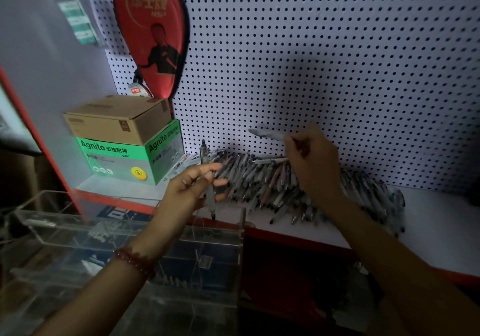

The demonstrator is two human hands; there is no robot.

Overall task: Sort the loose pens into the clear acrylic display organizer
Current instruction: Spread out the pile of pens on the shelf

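Loose pens (272, 182) lay heaped on the shelf (441, 219). The left hand (192, 185) pinched an upright pen (211, 200) above the acrylic organizer (241, 232), and the raised right hand (311, 159) gripped a blurred pen (267, 134) pointing left.

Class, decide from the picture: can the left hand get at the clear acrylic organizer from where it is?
Probably yes. The left hand, holding a pen tip down, hovers just above the organizer, whose top looks open, with nothing between.

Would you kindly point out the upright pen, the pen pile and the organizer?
upright pen (210, 198): head view, lower barrel.
pen pile (270, 182): head view, middle.
organizer (241, 245): head view, right wall.
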